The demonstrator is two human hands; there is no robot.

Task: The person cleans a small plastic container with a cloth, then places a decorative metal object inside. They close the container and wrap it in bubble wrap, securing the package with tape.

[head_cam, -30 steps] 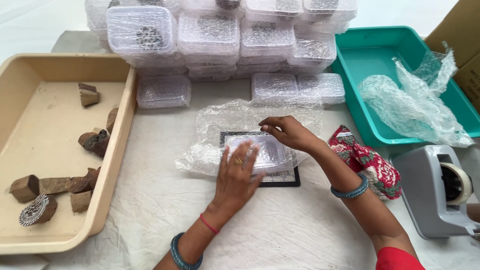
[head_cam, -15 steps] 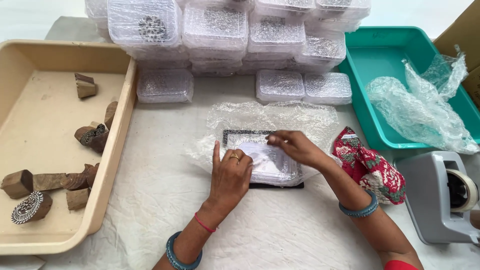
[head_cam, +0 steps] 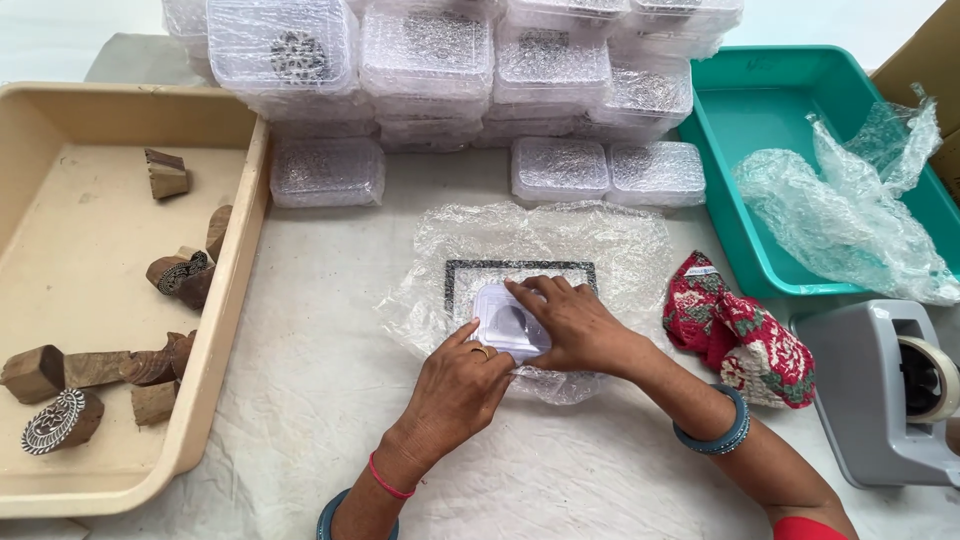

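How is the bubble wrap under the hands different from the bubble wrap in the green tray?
The bubble wrap sheet on the table is spread flat, while the bubble wrap heap in the teal tray is crumpled and bunched. The sheet has a clear plastic box on it under both hands; the heap is untouched. Both are clear and bubbly.

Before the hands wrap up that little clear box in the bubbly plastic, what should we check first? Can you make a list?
1. Both hands on the box: ok. The left hand and right hand press on the small clear box.
2. Box on the wrap: ok. It sits on the bubble wrap sheet, which spreads out on all sides.
3. Box lid shut: cannot tell, the hands cover it.
4. Tape handy: ok. The grey tape dispenser stands at the right with a roll in it.
5. Room around the wrap: not ok on the right, where the red flowered cloth touches the sheet's edge.
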